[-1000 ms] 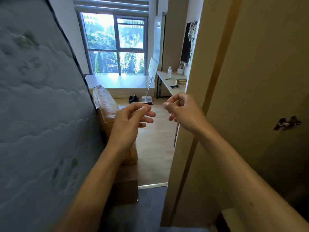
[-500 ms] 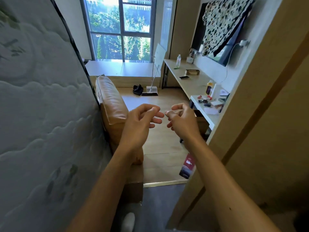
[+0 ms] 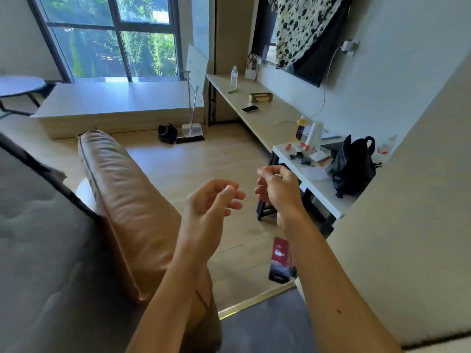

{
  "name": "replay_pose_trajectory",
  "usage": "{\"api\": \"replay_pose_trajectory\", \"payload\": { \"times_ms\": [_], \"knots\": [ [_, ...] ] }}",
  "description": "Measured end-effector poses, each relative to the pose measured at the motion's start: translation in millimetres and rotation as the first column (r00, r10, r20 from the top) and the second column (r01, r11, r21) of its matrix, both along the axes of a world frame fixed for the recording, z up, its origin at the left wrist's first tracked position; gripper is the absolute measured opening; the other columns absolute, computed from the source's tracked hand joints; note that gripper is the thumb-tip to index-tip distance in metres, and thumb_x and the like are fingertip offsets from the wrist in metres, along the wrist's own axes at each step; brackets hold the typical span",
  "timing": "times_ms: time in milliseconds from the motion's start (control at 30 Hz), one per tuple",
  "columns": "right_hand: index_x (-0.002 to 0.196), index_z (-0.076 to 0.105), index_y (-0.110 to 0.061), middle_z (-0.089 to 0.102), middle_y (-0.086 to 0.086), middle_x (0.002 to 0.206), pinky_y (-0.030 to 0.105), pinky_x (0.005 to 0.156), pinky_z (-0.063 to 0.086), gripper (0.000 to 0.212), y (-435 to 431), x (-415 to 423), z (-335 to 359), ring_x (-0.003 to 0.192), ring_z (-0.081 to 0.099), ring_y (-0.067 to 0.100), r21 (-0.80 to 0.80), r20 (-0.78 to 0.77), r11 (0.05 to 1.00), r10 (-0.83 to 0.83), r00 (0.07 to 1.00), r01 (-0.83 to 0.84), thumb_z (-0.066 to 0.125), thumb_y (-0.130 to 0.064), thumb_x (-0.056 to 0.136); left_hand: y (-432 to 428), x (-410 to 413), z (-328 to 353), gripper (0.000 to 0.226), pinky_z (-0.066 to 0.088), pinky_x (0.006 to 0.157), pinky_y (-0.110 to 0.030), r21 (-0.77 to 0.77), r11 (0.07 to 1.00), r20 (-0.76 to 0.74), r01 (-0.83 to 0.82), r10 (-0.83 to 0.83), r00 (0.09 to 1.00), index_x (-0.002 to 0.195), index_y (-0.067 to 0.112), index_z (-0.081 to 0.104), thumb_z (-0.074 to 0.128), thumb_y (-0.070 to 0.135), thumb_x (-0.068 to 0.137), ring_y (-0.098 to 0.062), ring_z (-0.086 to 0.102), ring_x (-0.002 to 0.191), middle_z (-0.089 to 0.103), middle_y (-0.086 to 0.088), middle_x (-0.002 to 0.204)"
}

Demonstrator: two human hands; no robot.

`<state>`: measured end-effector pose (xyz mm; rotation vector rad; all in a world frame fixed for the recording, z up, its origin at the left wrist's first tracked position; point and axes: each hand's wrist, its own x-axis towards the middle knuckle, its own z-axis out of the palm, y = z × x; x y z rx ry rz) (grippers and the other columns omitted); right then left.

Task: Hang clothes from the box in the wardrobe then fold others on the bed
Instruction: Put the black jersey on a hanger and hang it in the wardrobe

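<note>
Both my hands are raised in front of me over the wooden floor, a short gap between them. My left hand (image 3: pixel 211 202) has loosely curled fingers and holds nothing. My right hand (image 3: pixel 276 189) is loosely curled too, thumb near the fingertips, with nothing visible in it. A white garment with black spots (image 3: pixel 303 24) hangs over the dark wall screen (image 3: pixel 313 64) at the upper right. No box or wardrobe is in view. A grey quilted mattress (image 3: pixel 38 250) leans at the left.
A tan leather sofa back (image 3: pixel 127 207) stands at my left. A long desk (image 3: pixel 267 115) and white table (image 3: pixel 318 184) with bottles, a phone and a black backpack (image 3: pixel 354 166) line the right wall. A red-black package (image 3: pixel 280 261) lies on the floor. A beige wall corner (image 3: pixel 407 200) rises at right.
The view has swung right and forward past the wall edge, showing the desk, table and backpack. My hands have drifted slightly apart, both still holding nothing.
</note>
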<state>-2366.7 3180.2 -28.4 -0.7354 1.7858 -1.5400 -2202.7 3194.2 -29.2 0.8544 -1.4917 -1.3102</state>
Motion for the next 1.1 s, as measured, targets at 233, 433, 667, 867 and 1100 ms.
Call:
{"api": "replay_pose_trajectory", "payload": {
  "times_ms": [233, 433, 667, 867, 1100],
  "knots": [
    [0.104, 0.064, -0.010, 0.065, 0.006, 0.082, 0.029, 0.063, 0.054, 0.015, -97.7, 8.4, -18.6, 0.068, 0.064, 0.016, 0.032, -0.011, 0.999, 0.026, 1.000, -0.025, 0.062, -0.023, 0.097, -79.0, 17.5, -15.8, 0.027, 0.056, 0.082, -0.044, 0.090, 0.996, -0.093, -0.020, 0.029, 0.995, 0.100, 0.015, 0.070, 0.059, 0.035, 0.087, -0.027, 0.073, 0.086, 0.076, -0.004, 0.093],
    [0.103, 0.063, -0.010, 0.064, 0.007, 0.082, 0.028, 0.061, 0.052, 0.014, -150.8, 8.7, -16.9, 0.065, 0.063, 0.017, 0.085, -0.122, 0.991, 0.116, 0.986, -0.106, 0.062, -0.021, 0.096, -127.0, 31.1, -37.3, 0.014, 0.054, 0.072, -0.031, 0.173, 0.973, -0.117, -0.152, 0.174, 0.978, 0.095, 0.015, 0.072, 0.058, 0.020, 0.097, -0.024, 0.073, 0.083, 0.076, -0.001, 0.088],
    [0.096, 0.064, -0.015, 0.064, 0.007, 0.081, 0.034, 0.067, 0.055, 0.006, -235.1, -5.4, -11.0, 0.068, 0.065, 0.019, 0.054, -0.186, 0.974, 0.227, 0.956, -0.220, 0.063, -0.021, 0.096, -165.8, 24.9, -38.5, 0.019, 0.051, 0.069, -0.025, 0.160, 0.954, -0.137, -0.252, 0.274, 0.952, 0.091, 0.023, 0.072, 0.060, 0.037, 0.092, -0.018, 0.073, 0.083, 0.076, 0.005, 0.087],
    [0.094, 0.063, -0.016, 0.064, 0.007, 0.082, 0.032, 0.063, 0.053, 0.005, -313.9, -30.2, -46.8, 0.067, 0.064, 0.019, 0.063, -0.158, 0.937, 0.349, 0.924, -0.343, 0.062, -0.020, 0.096, -220.7, -5.2, -46.5, 0.019, 0.053, 0.072, -0.031, 0.130, 0.917, -0.122, -0.378, 0.393, 0.911, 0.087, 0.028, 0.072, 0.058, 0.039, 0.086, -0.019, 0.073, 0.082, 0.076, 0.004, 0.087],
    [0.101, 0.062, -0.014, 0.064, 0.007, 0.085, 0.033, 0.072, 0.058, 0.008, -441.1, -113.5, -89.8, 0.071, 0.065, 0.018, 0.016, -0.127, 0.890, 0.454, 0.882, -0.456, 0.058, -0.021, 0.099, -324.4, -115.5, -71.7, 0.017, 0.060, 0.082, -0.037, 0.136, 0.870, 0.086, -0.475, 0.467, 0.880, 0.094, 0.037, 0.069, 0.058, 0.047, 0.087, -0.013, 0.071, 0.090, 0.075, 0.011, 0.091]
  ]
}}
